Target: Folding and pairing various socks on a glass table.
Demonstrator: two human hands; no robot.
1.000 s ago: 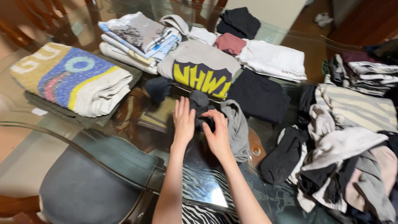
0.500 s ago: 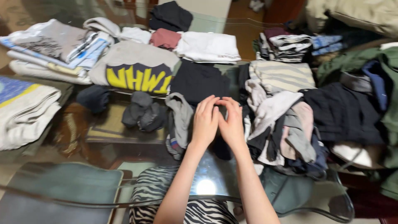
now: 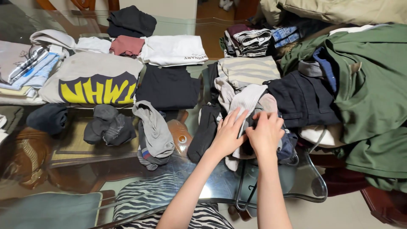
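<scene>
Left hand (image 3: 228, 136): fingers loosely spread, flat on the pale ribbed garment (image 3: 248, 101) at the near edge of the unsorted heap; no closed grip there. Right hand (image 3: 266, 135): fingers curled down into the heap just beside the left, grip closing on dark cloth under the knuckles; I cannot tell exactly which piece it pinches. Both hands almost touch.

The heap lies on the right half of the glass surface (image 3: 220, 182), running up to a striped beige top (image 3: 248, 70) and a dark pair of trousers (image 3: 303, 99). Black sock-like piece (image 3: 203, 131) hangs just left of my left hand.

Further left: grey garment (image 3: 154, 129), loosely bunched; dark grey bundle (image 3: 108, 125); navy roll (image 3: 46, 118).

Behind them, folded: black shirt (image 3: 169, 87); grey shirt with big yellow block letters on a dark band (image 3: 93, 80); white shirt with a small dark line of print at its edge (image 3: 174, 48); dusty red piece (image 3: 126, 44).

Far right: green jacket (image 3: 373, 93), spread wide.
</scene>
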